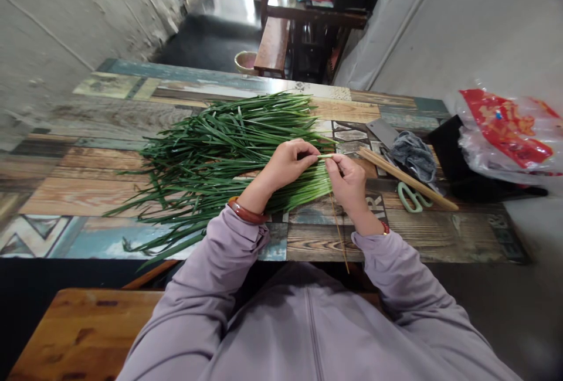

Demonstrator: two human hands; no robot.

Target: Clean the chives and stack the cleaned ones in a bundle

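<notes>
A large heap of long green chives (229, 129) lies on the table, dark leaves to the left and pale stem ends to the right. My left hand (288, 164) rests over the heap, its thumb and fingers pinched on a chive stalk (324, 156). My right hand (347, 182) meets it from the right, closed on the pale end of the same stalk. Below my right hand a thin bamboo skewer (338, 234) slants down past the table's front edge. Its upper part runs beside a flat row of chives (308, 187); my fingers hide the tip.
Right of my hands lie a bundle of bamboo skewers (409, 179), green-handled scissors (411, 198) and a grey cloth (413, 155). A red-and-clear plastic bag (510, 129) sits at the far right by the wall. Beyond the table are a wooden bench (272, 44) and a basket (245, 61).
</notes>
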